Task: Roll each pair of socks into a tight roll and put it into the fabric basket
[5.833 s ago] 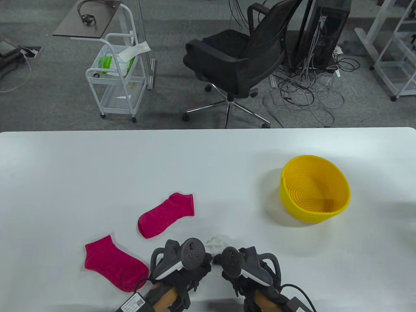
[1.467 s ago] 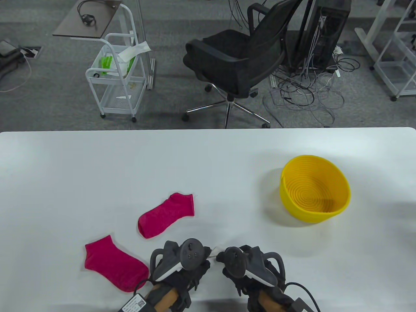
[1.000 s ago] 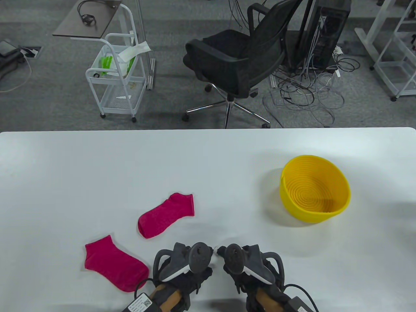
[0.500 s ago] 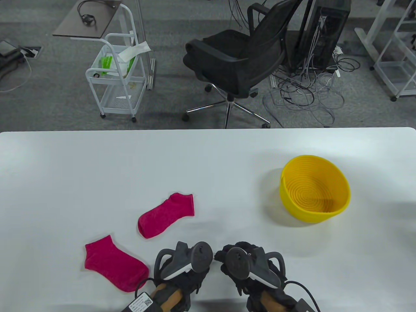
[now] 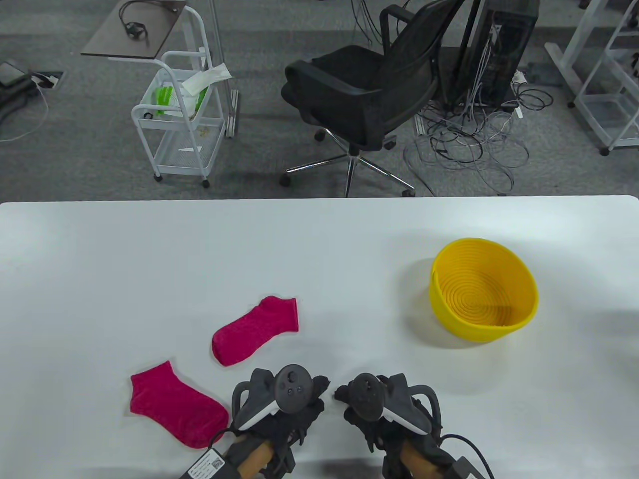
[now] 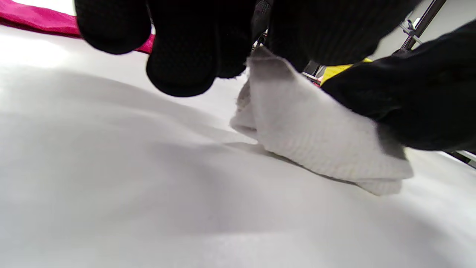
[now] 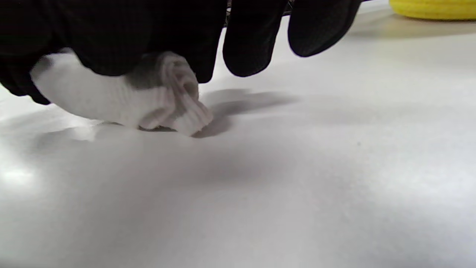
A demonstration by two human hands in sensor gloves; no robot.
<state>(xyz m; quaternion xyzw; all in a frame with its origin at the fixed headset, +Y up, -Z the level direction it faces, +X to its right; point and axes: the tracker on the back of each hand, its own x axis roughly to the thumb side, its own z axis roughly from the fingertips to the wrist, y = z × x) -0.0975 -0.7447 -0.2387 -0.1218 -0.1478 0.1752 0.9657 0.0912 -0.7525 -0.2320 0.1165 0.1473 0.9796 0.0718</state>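
White surface (image 5: pixel 150 259) fills most of what we see, with an office chair (image 5: pixel 364 95) and a cart (image 5: pixel 177 119) on the floor behind it. On its right sits the yellow basket (image 5: pixel 483 289), nothing inside. Two pink socks (image 5: pixel 255 329) (image 5: pixel 174 404) lie flat near the front left. Front and center, our left hand (image 5: pixel 279 404) and right hand (image 5: pixel 382 404) sit close together, each grip curled round the white sock roll (image 6: pixel 316 137), which rests on the surface between them.
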